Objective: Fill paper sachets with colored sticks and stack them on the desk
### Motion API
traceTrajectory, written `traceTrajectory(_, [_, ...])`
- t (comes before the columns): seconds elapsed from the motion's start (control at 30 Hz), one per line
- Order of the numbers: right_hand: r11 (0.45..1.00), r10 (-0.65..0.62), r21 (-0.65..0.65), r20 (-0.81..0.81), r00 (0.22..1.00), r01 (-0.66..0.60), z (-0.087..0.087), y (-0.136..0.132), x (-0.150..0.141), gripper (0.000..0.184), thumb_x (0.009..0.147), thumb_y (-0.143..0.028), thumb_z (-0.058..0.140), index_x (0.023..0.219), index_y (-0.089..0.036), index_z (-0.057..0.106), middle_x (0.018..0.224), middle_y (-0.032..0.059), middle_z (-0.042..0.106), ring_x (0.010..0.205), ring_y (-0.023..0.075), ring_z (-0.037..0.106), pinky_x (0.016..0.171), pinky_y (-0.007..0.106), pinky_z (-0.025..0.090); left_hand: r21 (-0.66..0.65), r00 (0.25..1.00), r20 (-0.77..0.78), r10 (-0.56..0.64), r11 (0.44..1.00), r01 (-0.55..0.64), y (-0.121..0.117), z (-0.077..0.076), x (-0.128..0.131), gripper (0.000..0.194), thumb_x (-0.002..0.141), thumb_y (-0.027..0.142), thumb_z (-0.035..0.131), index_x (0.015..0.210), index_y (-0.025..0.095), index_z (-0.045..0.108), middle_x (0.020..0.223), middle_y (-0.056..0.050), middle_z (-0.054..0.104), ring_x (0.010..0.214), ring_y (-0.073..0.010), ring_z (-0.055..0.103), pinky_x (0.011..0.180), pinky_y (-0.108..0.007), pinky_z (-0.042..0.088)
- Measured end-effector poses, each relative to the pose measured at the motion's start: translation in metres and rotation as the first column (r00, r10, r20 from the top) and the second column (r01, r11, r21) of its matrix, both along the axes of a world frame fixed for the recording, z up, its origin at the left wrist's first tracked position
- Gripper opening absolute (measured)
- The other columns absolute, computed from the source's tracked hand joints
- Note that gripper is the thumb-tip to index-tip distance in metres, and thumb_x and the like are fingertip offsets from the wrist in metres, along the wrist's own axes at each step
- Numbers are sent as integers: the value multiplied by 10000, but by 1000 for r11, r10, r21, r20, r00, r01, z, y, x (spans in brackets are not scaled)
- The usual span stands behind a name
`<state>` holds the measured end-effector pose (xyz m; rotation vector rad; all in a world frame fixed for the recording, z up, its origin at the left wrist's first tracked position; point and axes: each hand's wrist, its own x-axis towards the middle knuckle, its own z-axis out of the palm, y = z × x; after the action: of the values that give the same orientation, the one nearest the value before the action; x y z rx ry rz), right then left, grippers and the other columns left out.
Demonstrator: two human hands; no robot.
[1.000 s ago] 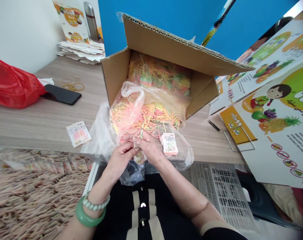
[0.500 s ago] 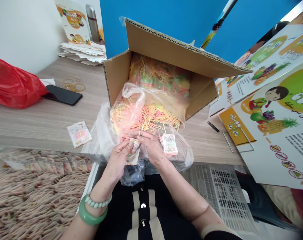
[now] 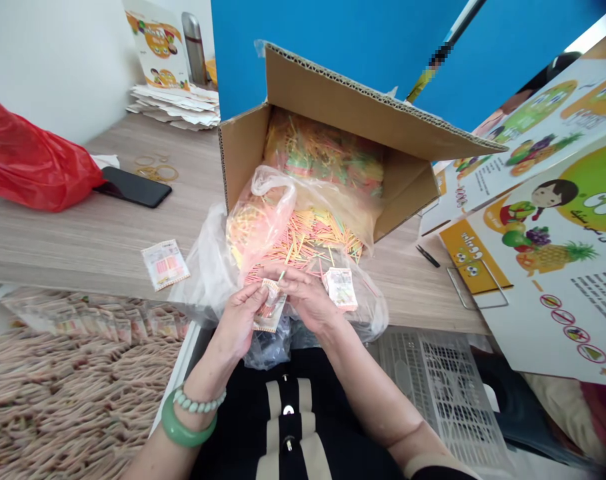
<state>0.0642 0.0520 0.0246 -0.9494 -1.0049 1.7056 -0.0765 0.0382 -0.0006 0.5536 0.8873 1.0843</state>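
My left hand (image 3: 240, 320) holds a small printed packet (image 3: 269, 313) by its upper edge, above my lap at the table's front edge. My right hand (image 3: 307, 300) pinches a thin green stick (image 3: 281, 274) at the packet's mouth. Just beyond the hands lies a clear plastic bag (image 3: 263, 220) full of pink, yellow, green and orange sticks (image 3: 307, 233), spilling out of a tipped cardboard box (image 3: 343, 107). A small stack of packets (image 3: 341, 289) rests on the plastic right of my right hand. One more packet (image 3: 165, 264) lies alone on the table to the left.
A black phone (image 3: 133, 187), rubber bands (image 3: 157, 172) and a red plastic bag (image 3: 33, 163) sit at the left of the wooden table (image 3: 83, 227). Printed posters (image 3: 547, 220) lean at the right. Filled packets (image 3: 83, 327) pile below left; a white crate (image 3: 443, 380) stands lower right.
The packet, hidden between my hands a second ago, now shows in my left hand. The green stick stays pinched in my right hand at its mouth. The view has shifted slightly to the left.
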Motion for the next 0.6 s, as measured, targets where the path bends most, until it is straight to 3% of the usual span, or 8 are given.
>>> traceTrajectory(0.1, [976, -128, 197, 196, 972, 88, 7, -2, -1, 268, 884, -374, 634, 1126, -295, 716, 1179, 21, 713, 1132, 207, 634, 1038, 398, 465, -22, 1000, -6, 16, 1000, -16, 0, -1, -2, 310, 635, 393, 877, 710, 149, 700, 542, 42, 538, 471, -84, 443, 469, -209, 374])
traceTrajectory(0.17, [942, -130, 335, 394, 910, -11, 9, -4, -3, 216, 926, -374, 579, 1042, -295, 744, 1138, 19, 724, 1150, 213, 625, 1075, 408, 430, -39, 998, -1, 61, 997, -61, 0, -1, -4, 337, 609, 402, 890, 741, 151, 708, 554, 41, 556, 473, -88, 457, 460, -205, 382])
traceTrajectory(0.23, [913, -123, 392, 535, 836, -117, 7, -8, -6, 237, 927, -380, 584, 1106, -308, 723, 1198, 19, 704, 1195, 229, 601, 1098, 420, 399, -37, 993, 7, 115, 993, -114, 1, -1, -8, 338, 612, 403, 888, 754, 153, 711, 568, 38, 577, 478, -86, 468, 460, -198, 386])
traceTrajectory(0.33, [934, -156, 350, 572, 806, -68, -4, -13, -8, 323, 901, -388, 619, 1212, -310, 659, 1236, 25, 677, 1160, 242, 611, 1032, 412, 440, -7, 989, 10, 150, 989, -150, 0, 1, -14, 315, 644, 405, 870, 756, 155, 715, 578, 35, 593, 503, -93, 500, 505, -203, 433])
traceTrajectory(0.47, [987, -63, 160, 462, 885, -13, -25, -12, -13, 140, 826, -328, 649, 895, -223, 710, 871, 9, 711, 848, 214, 649, 820, 348, 501, 68, 990, -15, 141, 988, -140, -3, 4, -17, 339, 693, 441, 837, 861, 161, 747, 678, 5, 662, 588, -122, 569, 595, -237, 497])
traceTrajectory(0.53, [988, -82, 152, 442, 893, 15, -29, -9, -17, 126, 808, -318, 635, 823, -207, 693, 817, 0, 689, 793, 195, 622, 784, 325, 487, 110, 994, -55, 93, 990, -87, -4, 3, -20, 350, 707, 426, 833, 928, 166, 755, 783, -22, 710, 658, -142, 610, 635, -251, 513])
traceTrajectory(0.6, [977, -85, 209, 516, 852, -29, -27, -8, -20, 116, 799, -300, 621, 765, -200, 669, 789, -6, 663, 774, 179, 593, 768, 303, 463, 156, 987, -135, 89, 985, -67, -3, 2, -24, 342, 692, 397, 848, 928, 164, 761, 835, -36, 728, 718, -160, 631, 682, -263, 522])
